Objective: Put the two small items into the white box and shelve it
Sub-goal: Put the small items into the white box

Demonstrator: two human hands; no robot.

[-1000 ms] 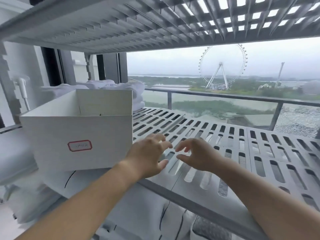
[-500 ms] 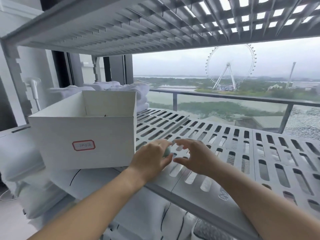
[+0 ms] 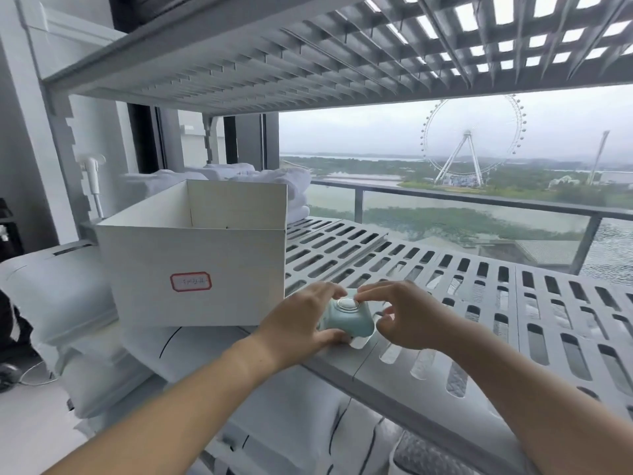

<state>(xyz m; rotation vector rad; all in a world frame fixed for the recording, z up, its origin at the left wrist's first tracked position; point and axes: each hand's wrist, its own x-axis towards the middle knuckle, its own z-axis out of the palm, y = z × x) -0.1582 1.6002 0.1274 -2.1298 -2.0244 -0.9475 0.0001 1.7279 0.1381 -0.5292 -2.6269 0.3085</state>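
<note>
Here, at your left, the white box stands open-topped on the grey slatted shelf, with folded white towels behind it. On its front face you have a red-bordered label with a line of handwriting too small and blurred to read. From this angle you see only the bare inner walls of the box; whatever lies on its floor is hidden, so you cannot tell what it holds.

Just right of the box, at the shelf's front edge, your left hand curls around a pale green, rounded-square item with a shiny round ring on its top, thumb under the near edge and fingers over the far side, touching it all round. Something white shows beneath it; you cannot tell what it is. Your right hand comes in from the other side, half open, its forefinger tip resting on the ring and the other fingers loosely bent beside the item, not closed on it. The item sits outside the box, close to its right front corner
</note>
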